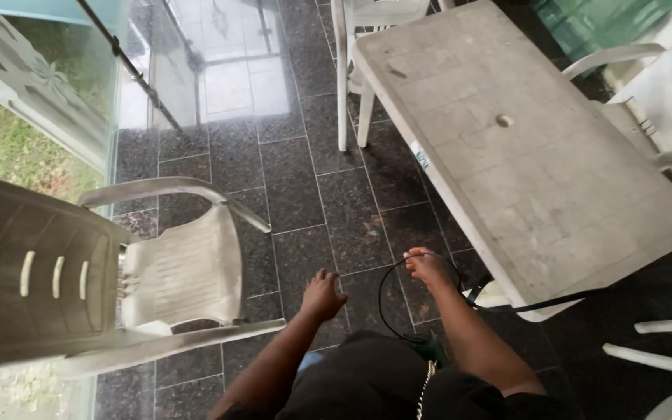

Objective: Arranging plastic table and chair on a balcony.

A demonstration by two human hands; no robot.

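Black cable (pixel 386 299) end hidden under table (pixel 523 155); right-side chairs (pixel 663 101) cropped.

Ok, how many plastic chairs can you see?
4, maybe more off-frame: one at left, one behind the table, one at right, and part of one at bottom right.

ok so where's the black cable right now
In the head view the black cable loops from the right hand, low and centre-right, above the dark tiled floor by the near corner of the white table.
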